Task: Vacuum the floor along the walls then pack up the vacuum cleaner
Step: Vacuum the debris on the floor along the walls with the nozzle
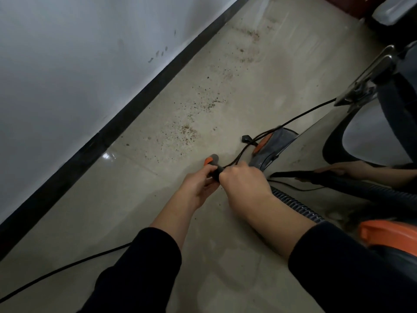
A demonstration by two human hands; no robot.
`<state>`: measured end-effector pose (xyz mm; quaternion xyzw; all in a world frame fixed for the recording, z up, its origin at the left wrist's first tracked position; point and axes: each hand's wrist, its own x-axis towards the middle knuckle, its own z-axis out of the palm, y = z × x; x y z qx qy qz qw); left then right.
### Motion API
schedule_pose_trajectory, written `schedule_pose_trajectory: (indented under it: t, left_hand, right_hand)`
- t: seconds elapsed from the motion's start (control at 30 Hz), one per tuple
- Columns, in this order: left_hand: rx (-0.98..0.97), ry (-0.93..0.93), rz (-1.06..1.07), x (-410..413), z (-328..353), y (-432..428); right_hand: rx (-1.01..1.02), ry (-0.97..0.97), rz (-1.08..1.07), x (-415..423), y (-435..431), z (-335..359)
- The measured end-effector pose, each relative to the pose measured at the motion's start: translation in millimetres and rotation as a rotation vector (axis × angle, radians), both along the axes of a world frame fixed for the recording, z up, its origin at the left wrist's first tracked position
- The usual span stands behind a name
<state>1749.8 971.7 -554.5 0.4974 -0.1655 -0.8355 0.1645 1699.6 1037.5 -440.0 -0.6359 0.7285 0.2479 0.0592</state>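
My left hand is closed around a grey vacuum handle with an orange end, low over the floor. My right hand meets it from the right and pinches the black power cord against the handle. The cord's plug lies on the tiles just beyond. A grey and orange vacuum head sits behind my hands. A ribbed hose runs to the orange vacuum body at the lower right. Brown crumbs are scattered on the floor along the wall.
A white wall with a black skirting board runs diagonally on the left. More cord trails across the lower left floor. Another hand rests on a black nozzle at the right. A chair base and dark furniture stand at the upper right.
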Motion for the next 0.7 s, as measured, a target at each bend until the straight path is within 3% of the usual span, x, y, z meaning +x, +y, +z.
schedule_pose_trajectory:
  t: [0.13,0.7]
  left_hand:
    - [0.004,0.073,0.020,5,-6,2]
    - [-0.028,-0.016,0.117,95,-1,-18]
  right_hand:
    - [0.004,0.043,0.002,9,0,0]
    - [-0.096,-0.020,0.152,66,-8,-8]
